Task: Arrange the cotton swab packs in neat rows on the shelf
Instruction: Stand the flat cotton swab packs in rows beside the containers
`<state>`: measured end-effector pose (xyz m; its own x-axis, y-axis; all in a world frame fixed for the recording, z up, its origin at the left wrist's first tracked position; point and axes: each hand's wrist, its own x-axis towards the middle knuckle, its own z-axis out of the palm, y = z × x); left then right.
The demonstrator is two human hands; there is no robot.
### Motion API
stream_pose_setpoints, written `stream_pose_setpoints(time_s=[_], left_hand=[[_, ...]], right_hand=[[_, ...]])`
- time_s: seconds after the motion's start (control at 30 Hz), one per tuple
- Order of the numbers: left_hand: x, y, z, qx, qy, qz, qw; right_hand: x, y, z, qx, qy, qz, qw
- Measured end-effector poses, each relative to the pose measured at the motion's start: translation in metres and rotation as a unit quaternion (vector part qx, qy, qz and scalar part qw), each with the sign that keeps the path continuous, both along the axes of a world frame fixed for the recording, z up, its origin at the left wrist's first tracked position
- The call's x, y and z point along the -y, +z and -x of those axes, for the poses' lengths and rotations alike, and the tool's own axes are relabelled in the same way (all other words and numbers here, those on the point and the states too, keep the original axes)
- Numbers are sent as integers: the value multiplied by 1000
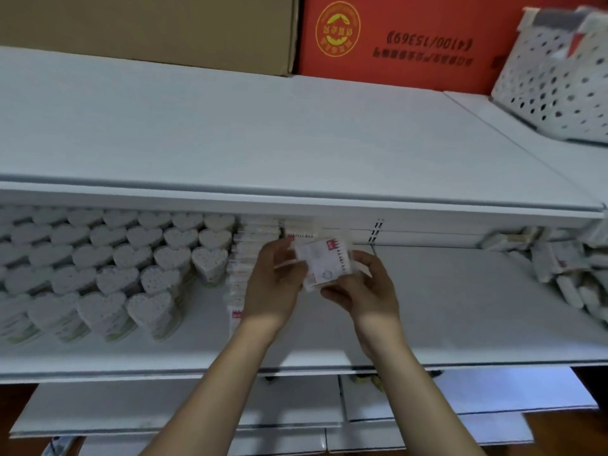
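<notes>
Both bare forearms reach forward and upward, converging toward the middle of the view. The left hand (274, 284) shows its back, fingers curled inward and pinching at their tips. The right hand (365, 287) sits just beside it, thumb and curled fingers gripping from below and the side, wrists apart.

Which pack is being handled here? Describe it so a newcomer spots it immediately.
On the middle shelf, right of the heart tubs, the left hand and right hand hold one flat pack. It alone is lifted; others stand in a row.
</notes>
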<state>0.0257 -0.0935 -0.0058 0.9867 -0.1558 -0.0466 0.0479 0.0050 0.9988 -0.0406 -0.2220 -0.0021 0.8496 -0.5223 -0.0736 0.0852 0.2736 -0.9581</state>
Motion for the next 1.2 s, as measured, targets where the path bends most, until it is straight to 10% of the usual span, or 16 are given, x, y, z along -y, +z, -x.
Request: stream_pose_setpoints(time_s=[0.23, 0.37, 0.6, 0.73, 1.2], left_hand=[[1, 3, 1, -54, -19, 40, 998], [-3, 4, 0, 32, -69, -137, 988], [-34, -3, -13, 230, -30, -453, 861], [-46, -10, -18, 206, -142, -605, 756], [-63, -34, -29, 209, -203, -616, 732]], right_hand=[[4, -2, 0, 7, -7, 52, 999], [10, -8, -10, -24, 29, 163, 986], [34, -49, -61, -77, -9, 465, 882], [24, -66, -94, -53, 36, 556, 829], [25, -84, -107, -119, 48, 684, 718]])
